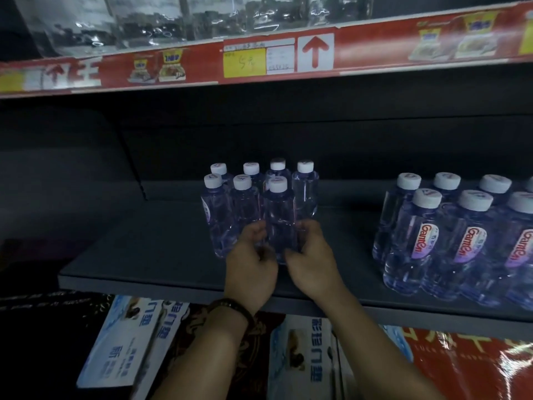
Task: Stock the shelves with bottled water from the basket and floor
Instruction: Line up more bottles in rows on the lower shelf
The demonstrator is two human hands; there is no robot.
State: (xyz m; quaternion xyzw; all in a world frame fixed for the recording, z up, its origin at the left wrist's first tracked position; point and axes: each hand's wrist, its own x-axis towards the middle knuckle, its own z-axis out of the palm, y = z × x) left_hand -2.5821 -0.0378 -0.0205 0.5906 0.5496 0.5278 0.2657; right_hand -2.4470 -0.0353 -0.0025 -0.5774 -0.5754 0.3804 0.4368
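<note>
A bottle [279, 215] is being gripped low between the left hand [250, 256] and right hand [313, 255], fingers curled round its base, and being stood on the shelf [138, 249] against the cluster [245, 186] just beyond, likely for tight rows.

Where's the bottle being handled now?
Head view, centre: front bottle stands on the grey shelf between left hand and right hand, at the front of the bottle cluster.
</note>
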